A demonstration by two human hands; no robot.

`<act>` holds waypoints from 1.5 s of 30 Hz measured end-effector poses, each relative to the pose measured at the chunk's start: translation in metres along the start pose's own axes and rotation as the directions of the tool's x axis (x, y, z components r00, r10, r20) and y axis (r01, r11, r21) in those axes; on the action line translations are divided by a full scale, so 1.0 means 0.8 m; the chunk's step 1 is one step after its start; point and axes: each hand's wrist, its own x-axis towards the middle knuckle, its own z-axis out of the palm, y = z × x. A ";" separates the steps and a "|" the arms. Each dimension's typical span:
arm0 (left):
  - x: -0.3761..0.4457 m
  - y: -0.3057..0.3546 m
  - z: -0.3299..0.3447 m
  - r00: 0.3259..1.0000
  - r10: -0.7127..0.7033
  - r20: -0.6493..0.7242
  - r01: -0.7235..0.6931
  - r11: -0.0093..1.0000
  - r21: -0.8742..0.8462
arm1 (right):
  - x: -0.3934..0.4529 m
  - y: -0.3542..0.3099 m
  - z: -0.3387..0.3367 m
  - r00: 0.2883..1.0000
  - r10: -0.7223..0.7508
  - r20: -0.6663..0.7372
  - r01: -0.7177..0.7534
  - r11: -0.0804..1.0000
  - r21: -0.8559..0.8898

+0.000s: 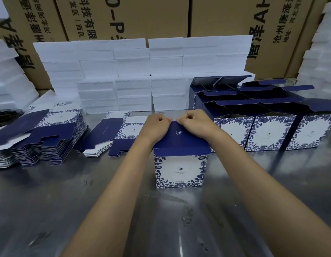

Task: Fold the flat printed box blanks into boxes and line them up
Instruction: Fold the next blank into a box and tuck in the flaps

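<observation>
Here the left hand point(157, 121) and the right hand point(193, 121) sit side by side on the far edge of the navy lid point(181, 140) of an upright printed box point(180, 170), both with fingers curled tight and pinching that edge, so the fingertips themselves are tucked out of sight. The box stands directly under the hands on a dull, scuffed metal table point(68, 201); its front panel shows a small logo and a line of text inside a blue leaf border, too small to read. Just right of the right hand, folded boxes point(272, 132) stand in rows with their lids open, the far rows partly hidden behind the near one. Left of the left hand lies a low stack of flat blanks point(112, 140), and farther left a taller stack point(40, 138), its left side cut off by the frame. Beyond the hands, white foam blocks point(133, 75) are piled in layers, with more foam at both edges of the view. Behind them rise brown cartons point(124, 15) printed with large black Chinese characters turned sideways, among them "科技有限" and the letters "AH"; the rest is cropped or blocked.
</observation>
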 end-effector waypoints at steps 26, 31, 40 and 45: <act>0.030 0.006 0.007 0.958 0.046 -0.284 0.088 0.893 0.441 | -0.042 0.000 -0.017 0.882 -0.463 0.084 0.441 0.750 -0.492; 0.030 0.004 -0.010 0.905 0.308 -0.294 -0.213 0.925 0.314 | -0.058 0.031 -0.018 0.920 -0.389 0.046 0.386 0.879 -0.281; -0.051 -0.053 -0.005 0.957 0.289 0.003 -0.274 0.909 -0.313 | -0.072 0.041 -0.003 0.940 -0.341 -0.015 0.341 0.940 0.018; -0.058 -0.059 -0.003 0.952 0.306 0.008 -0.277 0.872 -0.403 | -0.076 0.043 -0.010 0.957 -0.289 0.028 0.272 0.927 0.259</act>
